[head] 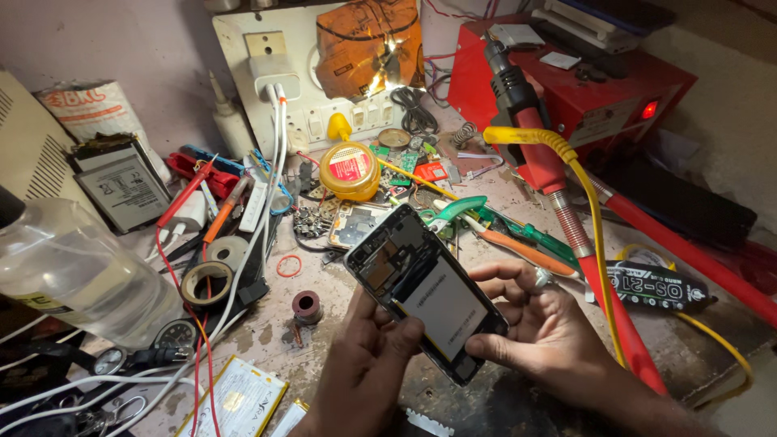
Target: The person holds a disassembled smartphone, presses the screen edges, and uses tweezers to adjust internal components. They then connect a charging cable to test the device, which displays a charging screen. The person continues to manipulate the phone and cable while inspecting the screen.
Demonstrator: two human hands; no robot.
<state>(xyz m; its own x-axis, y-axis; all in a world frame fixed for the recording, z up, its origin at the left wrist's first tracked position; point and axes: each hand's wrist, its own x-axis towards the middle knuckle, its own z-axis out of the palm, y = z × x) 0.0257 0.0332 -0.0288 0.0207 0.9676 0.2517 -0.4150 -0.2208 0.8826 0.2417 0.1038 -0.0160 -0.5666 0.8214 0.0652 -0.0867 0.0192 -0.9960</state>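
Observation:
An opened smartphone [421, 283] with its back cover off is held tilted above the workbench, showing a pale battery and dark circuit parts. My left hand [372, 356] grips its lower left edge, thumb on the battery. My right hand [542, 324] supports the lower right edge, with a ring on one finger.
A yellow round tin [350, 168], tweezers, screwdrivers [518, 247], tape rolls [206, 283], a solder spool [307, 306], a clear bottle [73, 275], loose batteries [125, 193], a white power strip [307, 89] and a red station [583, 89] with its red handpiece [558, 194] crowd the bench.

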